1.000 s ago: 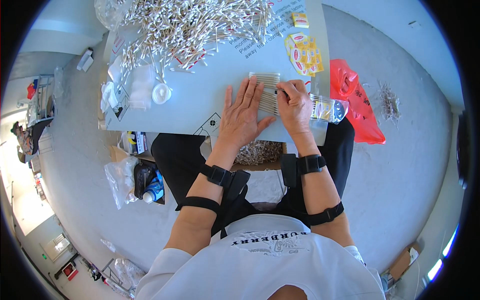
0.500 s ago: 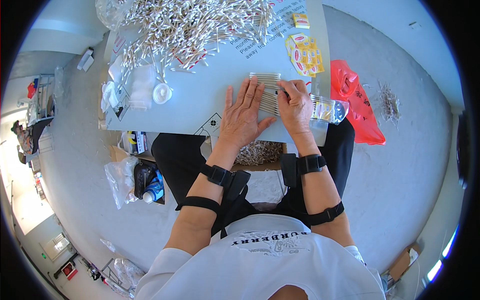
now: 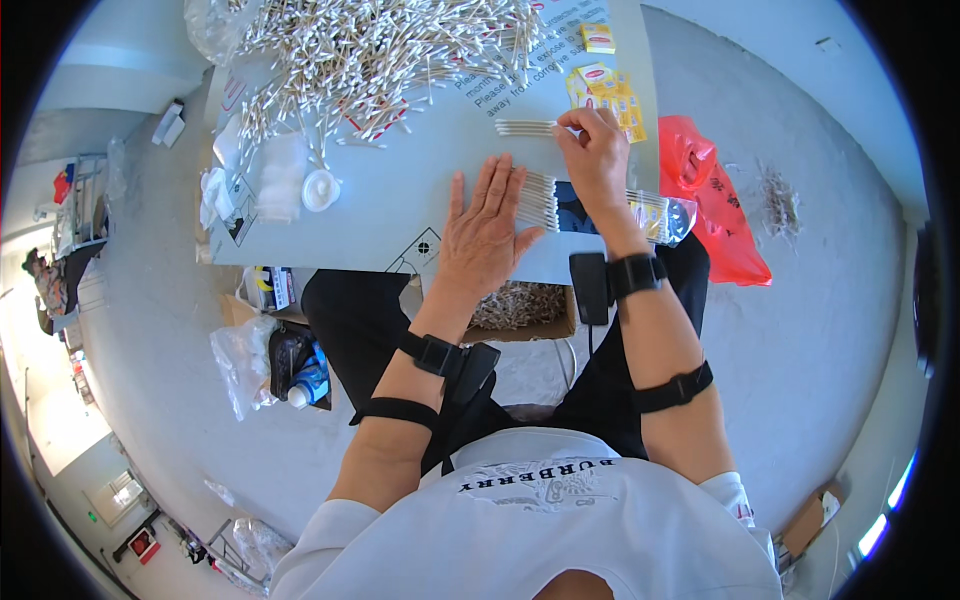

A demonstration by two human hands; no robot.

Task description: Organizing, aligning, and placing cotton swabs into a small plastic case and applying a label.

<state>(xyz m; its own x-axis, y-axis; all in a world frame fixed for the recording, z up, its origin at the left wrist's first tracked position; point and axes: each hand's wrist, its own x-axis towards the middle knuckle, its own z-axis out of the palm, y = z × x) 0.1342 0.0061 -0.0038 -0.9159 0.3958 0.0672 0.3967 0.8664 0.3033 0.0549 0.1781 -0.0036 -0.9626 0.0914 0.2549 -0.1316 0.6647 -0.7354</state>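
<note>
My left hand (image 3: 482,228) lies flat on the grey board, its fingers stretched out. Its fingertips and thumb border a neat row of cotton swabs (image 3: 538,202). Farther from me, my right hand (image 3: 597,158) has thumb and fingers closed at the right ends of a small group of cotton swabs (image 3: 525,128), which lie side by side. A dark strip (image 3: 574,208) lies between the row and my right wrist. Partly behind that wrist is a clear packet (image 3: 660,217) holding swabs and a yellow card.
A big heap of loose cotton swabs (image 3: 370,60) covers the board's far side. Yellow cards (image 3: 622,100) lie at the far right. A round white tub (image 3: 321,190) and clear sleeves (image 3: 280,180) sit at left. A red bag (image 3: 712,200) hangs at the right edge.
My right hand has moved away from me, off the row, and the small group of swabs has shifted farther with it. The dark strip now shows. My left hand has stayed flat.
</note>
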